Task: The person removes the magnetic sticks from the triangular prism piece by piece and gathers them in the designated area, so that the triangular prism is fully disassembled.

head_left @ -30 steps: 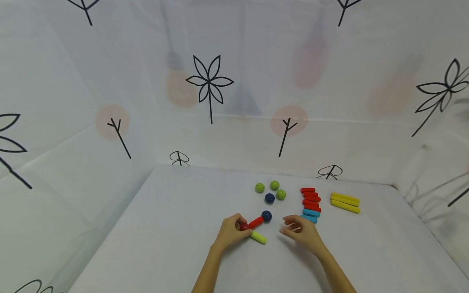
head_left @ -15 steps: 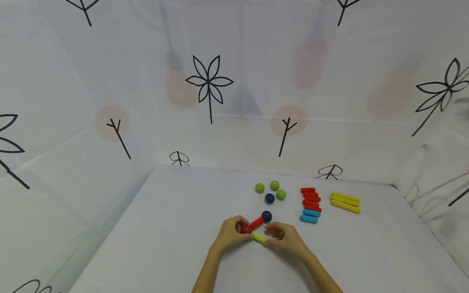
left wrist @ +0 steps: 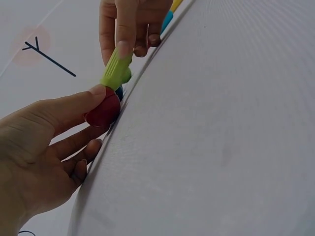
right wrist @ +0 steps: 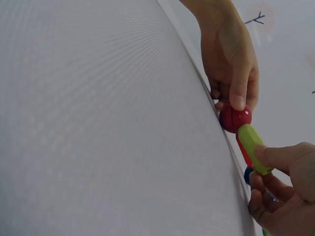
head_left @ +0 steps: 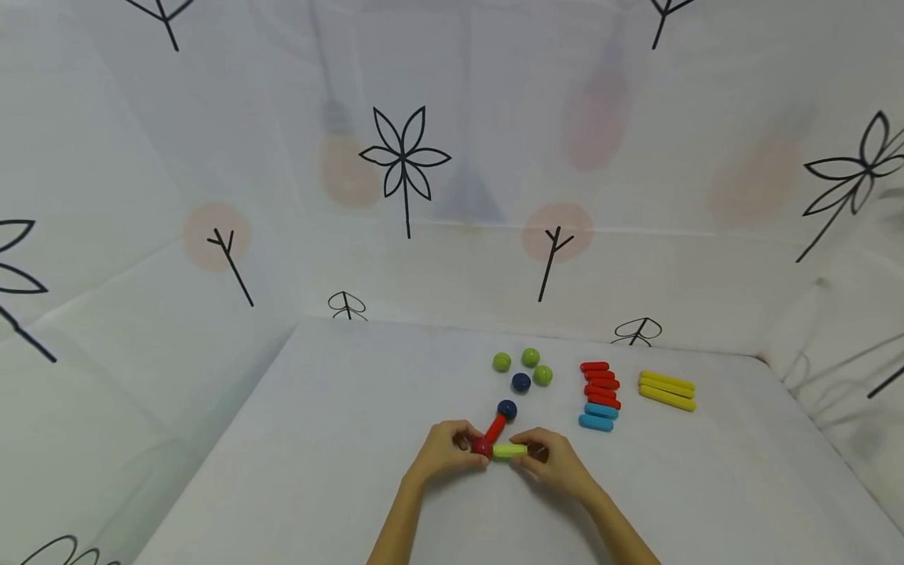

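Between thumb and fingers my left hand pinches a dark red ball. From that ball a short red stick runs up and away to a dark blue ball. A light green ribbed stick meets the red ball on its right side. Its far end is pinched by my right hand, thumb on top in the right wrist view. How deep the green stick sits in the ball cannot be made out.
Beyond the hands lie several green balls and another dark blue ball. To the right are a column of red sticks, two blue sticks and several yellow sticks. A patterned white cloth hangs behind the white table.
My right hand has moved left and taken hold of the green stick. That stick has swung from slanting to nearly level, and the red stick with its blue ball has turned more upright.
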{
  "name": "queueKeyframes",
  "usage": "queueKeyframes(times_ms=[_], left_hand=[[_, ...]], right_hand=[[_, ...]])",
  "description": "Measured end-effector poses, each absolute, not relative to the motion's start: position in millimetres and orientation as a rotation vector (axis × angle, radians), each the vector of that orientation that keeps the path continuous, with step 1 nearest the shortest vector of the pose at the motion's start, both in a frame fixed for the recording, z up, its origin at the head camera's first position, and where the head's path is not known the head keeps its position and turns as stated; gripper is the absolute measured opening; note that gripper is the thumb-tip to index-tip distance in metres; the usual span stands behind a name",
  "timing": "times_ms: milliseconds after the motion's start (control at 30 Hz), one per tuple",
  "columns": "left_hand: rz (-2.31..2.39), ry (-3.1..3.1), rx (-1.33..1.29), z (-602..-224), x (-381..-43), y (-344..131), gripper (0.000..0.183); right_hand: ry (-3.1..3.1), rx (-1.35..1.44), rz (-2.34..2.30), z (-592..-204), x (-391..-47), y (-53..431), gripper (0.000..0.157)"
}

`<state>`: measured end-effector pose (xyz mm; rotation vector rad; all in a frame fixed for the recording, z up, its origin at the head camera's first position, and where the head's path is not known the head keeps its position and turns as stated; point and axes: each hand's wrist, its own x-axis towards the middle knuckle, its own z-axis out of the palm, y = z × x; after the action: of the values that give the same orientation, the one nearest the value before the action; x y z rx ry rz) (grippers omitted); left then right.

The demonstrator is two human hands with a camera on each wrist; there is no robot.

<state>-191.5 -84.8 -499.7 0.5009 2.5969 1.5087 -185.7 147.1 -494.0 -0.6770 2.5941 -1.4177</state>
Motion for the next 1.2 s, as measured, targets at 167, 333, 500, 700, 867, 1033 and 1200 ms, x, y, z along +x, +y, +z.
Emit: queueKeyframes(times_ms=[167,333,500,700,867,1033,1200], left_hand=[[1.520,2.596,0.488,-496,-188,-83,0.026],[1.520,2.608,0.503,-495,-187,-83,0.025],[1.514,2.629,0.506,-496,-189,-83,0.024],[1.526,2.621,0.503,-497,-189,-83,0.025],[1.517,2.618,0.482,-497,-189,-83,0.024],[1.520,2.615,0.471,-498,-189,-83,0.024],[1.520,2.611,0.467,-500,-188,-83,0.024]], right_hand=[[2.628,-0.659,-1.458,-493,-184,146,0.028],[2.681,-0.620,-1.481,-491,-181,142,0.025],[2.795,-0.565,-1.461,-489,-179,138,0.021],[2.839,-0.462,-1.488,-491,-179,139,0.022],[2.782,-0.337,-1.552,-490,-181,145,0.023],[2.726,-0.274,-1.616,-488,-182,159,0.024],[2.725,-0.209,-1.660,-486,-181,181,0.025]])
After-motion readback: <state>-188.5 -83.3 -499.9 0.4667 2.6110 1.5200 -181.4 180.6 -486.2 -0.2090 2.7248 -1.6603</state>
